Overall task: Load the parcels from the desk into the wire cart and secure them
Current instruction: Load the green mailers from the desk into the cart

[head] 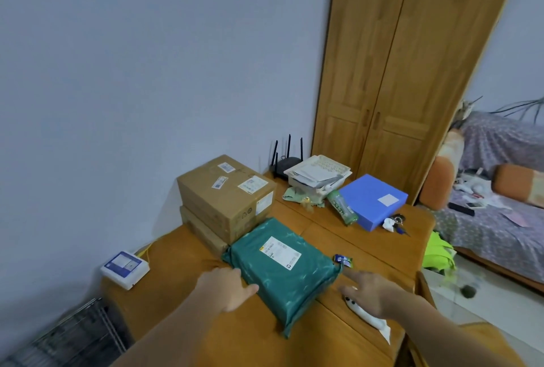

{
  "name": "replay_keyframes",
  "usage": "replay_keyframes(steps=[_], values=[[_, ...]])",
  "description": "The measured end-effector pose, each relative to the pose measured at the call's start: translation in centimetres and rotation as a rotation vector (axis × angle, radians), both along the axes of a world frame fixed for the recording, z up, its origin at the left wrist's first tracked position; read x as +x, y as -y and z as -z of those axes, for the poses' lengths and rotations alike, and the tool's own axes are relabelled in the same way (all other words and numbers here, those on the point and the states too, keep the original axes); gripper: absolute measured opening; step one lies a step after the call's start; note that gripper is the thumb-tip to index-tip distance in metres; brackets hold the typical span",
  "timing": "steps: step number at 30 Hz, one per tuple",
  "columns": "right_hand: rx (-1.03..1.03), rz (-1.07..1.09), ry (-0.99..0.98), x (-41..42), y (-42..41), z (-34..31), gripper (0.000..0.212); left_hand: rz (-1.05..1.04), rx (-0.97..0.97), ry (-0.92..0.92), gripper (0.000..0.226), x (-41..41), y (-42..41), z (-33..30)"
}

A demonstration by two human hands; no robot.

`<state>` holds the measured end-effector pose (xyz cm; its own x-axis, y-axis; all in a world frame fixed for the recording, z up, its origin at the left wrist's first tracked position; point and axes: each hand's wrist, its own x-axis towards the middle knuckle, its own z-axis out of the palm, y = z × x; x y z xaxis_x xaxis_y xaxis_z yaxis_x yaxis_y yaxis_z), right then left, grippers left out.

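Both hands reach over the near part of the wooden desk (164, 266): the left hand (226, 287) lies with relaxed fingers touching the left edge of the green mailer (282, 269), and the right hand (368, 290) is spread just beside the mailer's right edge; whether it touches the bag I cannot tell. Three parcels are on the desk. Two are brown cardboard boxes (226, 190), stacked one on the other against the wall, the upper one carrying several white labels. The third is the green mailer, a flat plastic bag with one white shipping label, lying at an angle with its far corner just beside the lower box. One wire cart (76, 334) stands on the floor at the desk's left end, below the near corner. Bare desk top lies left of the mailer, up to a white box (125, 269) at the left edge. Farther back sit a blue box (372, 198), a white tray (319, 173) of papers and a black router (287, 160).
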<state>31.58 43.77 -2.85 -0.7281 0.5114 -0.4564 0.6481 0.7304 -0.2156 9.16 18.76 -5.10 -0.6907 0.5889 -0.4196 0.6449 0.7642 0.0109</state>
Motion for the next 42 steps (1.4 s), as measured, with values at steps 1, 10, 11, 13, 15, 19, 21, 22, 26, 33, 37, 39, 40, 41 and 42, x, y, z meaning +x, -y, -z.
replay_keyframes(steps=[1, 10, 11, 13, 15, 19, 21, 22, 26, 33, 37, 39, 40, 41, 42], values=[[-0.016, -0.009, 0.006, -0.5, -0.5, 0.6, 0.074, -0.019, -0.003, 0.024, 0.090, -0.2, -0.4, 0.7], [-0.106, -0.142, 0.036, -8.0, -6.7, 6.1, 0.069, -0.238, -0.014, 0.145, 0.094, -1.7, -4.3, 6.2], [-0.109, -0.157, 0.043, -9.0, -7.5, 6.8, 0.070, -0.274, -0.006, 0.166, 0.098, -1.9, -4.9, 6.7], [-0.106, -0.180, 0.050, -11.0, -9.0, 8.1, 0.069, -0.369, 0.036, 0.205, 0.110, -2.2, -6.1, 7.6], [-0.110, -0.194, 0.051, -13.0, -10.3, 9.5, 0.068, -0.478, 0.059, 0.256, 0.117, -2.5, -7.5, 8.5], [-0.208, -0.153, 0.048, -16.4, -12.7, 12.7, 0.070, -0.608, 0.101, 0.412, 0.125, -2.9, -10.3, 11.2], [-0.265, -0.108, 0.057, -17.8, -13.4, 14.4, 0.079, -0.639, 0.125, 0.483, 0.132, -3.1, -11.3, 12.8], [-0.303, -0.084, 0.059, -18.4, -13.6, 15.2, 0.084, -0.662, 0.143, 0.523, 0.131, -3.0, -11.7, 13.6], [-0.415, 0.002, 0.019, -19.8, -13.0, 18.2, 0.089, -0.766, 0.223, 0.629, 0.097, -2.5, -13.1, 16.7], [-0.534, 0.078, 0.032, -21.2, -14.1, 20.1, 0.099, -1.012, 0.436, 0.729, 0.054, -2.5, -13.9, 18.7], [-0.547, 0.113, 0.016, -21.2, -14.1, 20.3, 0.095, -1.126, 0.534, 0.790, 0.043, -2.1, -14.2, 18.8], [-0.569, 0.135, -0.013, -21.0, -14.0, 20.3, 0.090, -1.161, 0.559, 0.801, 0.047, -1.9, -14.4, 18.7], [-0.576, 0.147, -0.039, -20.9, -13.9, 20.3, 0.088, -1.183, 0.577, 0.811, 0.050, -1.7, -14.4, 18.6], [-0.578, 0.161, -0.066, -20.6, -13.7, 20.2, 0.086, -1.209, 0.617, 0.826, 0.053, -1.5, -14.4, 18.5], [-0.574, 0.175, -0.091, -20.3, -13.4, 19.9, 0.085, -1.234, 0.672, 0.849, 0.056, -1.2, -14.3, 18.4]])
